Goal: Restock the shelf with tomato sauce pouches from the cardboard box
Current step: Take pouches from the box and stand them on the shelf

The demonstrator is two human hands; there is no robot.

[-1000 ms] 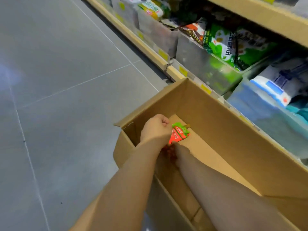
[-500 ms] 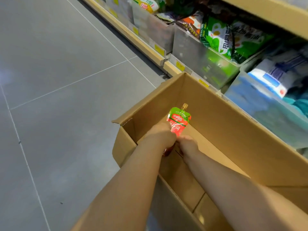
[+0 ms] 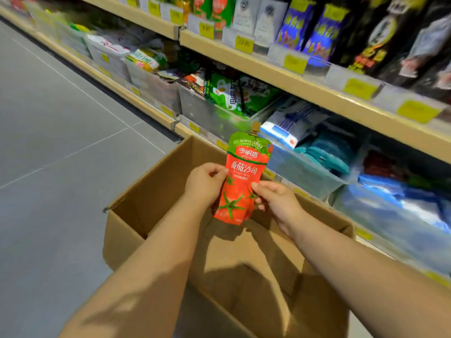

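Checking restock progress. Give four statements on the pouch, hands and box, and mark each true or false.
1. Both hands, left hand and right hand, hold the tomato sauce pouch. True.
2. The pouch's spout points down. False: it points up.
3. The pouch lies on the floor of the cardboard box. False: it is held above the box.
4. The box's top is open. True.

The pouch [image 3: 244, 176] is red with green tomato stems and a green top; the box [image 3: 151, 191] is plain brown.
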